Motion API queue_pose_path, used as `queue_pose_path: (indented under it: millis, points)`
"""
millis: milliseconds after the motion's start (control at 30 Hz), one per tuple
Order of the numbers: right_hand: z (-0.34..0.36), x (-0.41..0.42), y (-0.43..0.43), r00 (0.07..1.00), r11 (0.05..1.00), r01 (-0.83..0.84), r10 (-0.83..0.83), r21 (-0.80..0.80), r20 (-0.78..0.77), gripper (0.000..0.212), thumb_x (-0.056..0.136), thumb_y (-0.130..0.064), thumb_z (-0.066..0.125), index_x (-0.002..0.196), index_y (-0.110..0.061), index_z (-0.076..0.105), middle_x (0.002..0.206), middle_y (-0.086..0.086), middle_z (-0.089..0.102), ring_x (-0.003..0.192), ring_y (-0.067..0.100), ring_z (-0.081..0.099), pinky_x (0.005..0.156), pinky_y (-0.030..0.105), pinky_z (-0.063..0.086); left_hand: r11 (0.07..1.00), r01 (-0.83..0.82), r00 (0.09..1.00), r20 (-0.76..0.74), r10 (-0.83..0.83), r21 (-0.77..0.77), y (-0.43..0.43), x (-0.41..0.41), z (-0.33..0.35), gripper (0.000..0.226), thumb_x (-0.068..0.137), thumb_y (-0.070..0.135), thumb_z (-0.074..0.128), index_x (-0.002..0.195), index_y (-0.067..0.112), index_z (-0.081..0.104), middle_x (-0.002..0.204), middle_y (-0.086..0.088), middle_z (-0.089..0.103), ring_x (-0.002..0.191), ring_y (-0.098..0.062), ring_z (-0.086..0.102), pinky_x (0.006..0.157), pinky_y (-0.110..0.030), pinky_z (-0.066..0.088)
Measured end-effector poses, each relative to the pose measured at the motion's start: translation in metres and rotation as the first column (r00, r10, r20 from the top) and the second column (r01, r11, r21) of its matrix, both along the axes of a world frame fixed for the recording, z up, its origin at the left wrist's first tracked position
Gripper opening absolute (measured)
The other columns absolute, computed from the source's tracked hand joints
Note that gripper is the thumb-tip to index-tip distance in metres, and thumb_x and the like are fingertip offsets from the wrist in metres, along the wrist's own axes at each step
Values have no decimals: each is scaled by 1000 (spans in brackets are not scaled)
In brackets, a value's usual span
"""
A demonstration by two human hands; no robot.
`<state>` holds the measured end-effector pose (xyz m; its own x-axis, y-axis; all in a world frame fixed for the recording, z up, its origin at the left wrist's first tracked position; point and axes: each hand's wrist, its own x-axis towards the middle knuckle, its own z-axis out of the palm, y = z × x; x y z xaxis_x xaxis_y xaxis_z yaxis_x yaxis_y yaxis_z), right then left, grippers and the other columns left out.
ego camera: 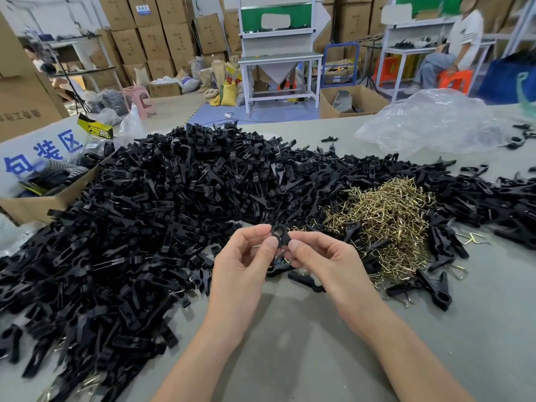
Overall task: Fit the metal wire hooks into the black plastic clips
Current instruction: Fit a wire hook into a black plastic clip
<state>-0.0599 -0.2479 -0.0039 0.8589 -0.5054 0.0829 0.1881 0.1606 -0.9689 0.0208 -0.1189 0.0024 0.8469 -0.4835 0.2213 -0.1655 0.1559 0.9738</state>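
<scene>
A warehouse room is showing behind the bench (pixel 319 358), with stacked cardboard cartons and white workstations standing along the far wall and a seated person (pixel 461 44) waiting at the far right. The grey bench is carrying a huge heap of black plastic clips (pixel 174 204), which is spreading from the left edge across the middle and on towards the right edge. A smaller heap of brass-coloured wire hooks (pixel 385 216) is lying right of centre, hemmed in by clips on its far side. A crumpled clear plastic bag (pixel 435 123) is sitting near the far right corner, and an open cardboard box (pixel 43 204) is resting at the left edge. Near the middle of the bench, just above its surface, both hands are meeting on one black clip (pixel 280 235). The left hand (pixel 246 262) is pinching it between thumb and curled fingers, and the right hand (pixel 319 256) is pinching it from the other side in the same way, thumb tips almost touching. The clip's long axis is standing roughly upright, its ring-shaped end pointing up and away from the person, its lower part hiding between the palms. A glint of brass wire is showing below the thumbs; whether it is seated in the clip cannot be told.
</scene>
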Motion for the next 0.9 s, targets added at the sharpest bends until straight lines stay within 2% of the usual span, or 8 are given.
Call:
queue_pose_path:
  millis: [133,300,433,567,633,733,833,900]
  points:
    - [0,0,1,1000,1000,-8,8,-26,2,15,93,-14,70,104,-20,79,99,5,79,96,14,74,80,15,53,1000,-15,1000,16,14,17,0,-1,0,17,95,17,67,99,33,71,97,5,77,92,-10,72,81,-15,52]
    - [0,0,1,1000,997,-1,0,-74,-13,15,94,-13,70,106,-18,78,99,3,79,97,16,74,80,16,54,999,-43,999,-16,43,-17,-2,-4,-2,11,95,15,66,105,19,70,97,4,77,92,-10,73,78,-14,52]
    - [0,-1,1,1000,988,5,-9,-152,-26,14,97,-18,67,103,-22,78,96,-1,79,92,11,74,78,18,55,998,-64,998,8,64,8,-2,-4,-3,12,96,16,65,104,21,72,98,6,77,92,-9,72,80,-15,52]
    - [-3,-1,3,998,975,-3,-11,-221,-60,13,96,-22,69,94,-30,79,90,2,77,89,23,71,82,33,60,997,-42,998,49,39,68,0,-3,-2,17,95,18,66,106,30,72,97,14,76,90,0,70,76,-9,50]
    - [-4,-1,1,998,971,1,-16,-240,-61,13,97,-22,68,95,-29,79,91,-1,78,89,17,73,81,27,59,993,-3,998,64,-5,116,0,-4,-2,22,93,20,69,111,34,70,97,12,76,90,-4,72,78,-15,54]
    - [-2,-3,-2,998,980,-19,6,-196,-69,16,98,-18,65,94,-26,78,93,-4,78,89,7,73,78,19,55,983,22,992,118,-44,183,-1,-4,-2,34,90,21,73,118,39,65,108,3,73,102,-15,70,89,-29,54]
    - [0,-5,-4,994,983,-91,80,-162,-78,21,102,-21,58,97,-21,79,98,1,78,95,10,73,80,17,55,983,-26,985,171,-5,181,1,-2,0,34,92,16,71,113,41,65,100,3,75,92,-9,71,77,-16,52]
    - [1,-5,-4,992,982,-116,107,-152,-67,25,104,-23,55,100,-19,79,103,4,78,101,15,72,86,22,56,986,-12,989,148,-13,166,3,-2,3,31,93,16,69,112,39,66,87,7,76,84,-6,71,73,-13,51]
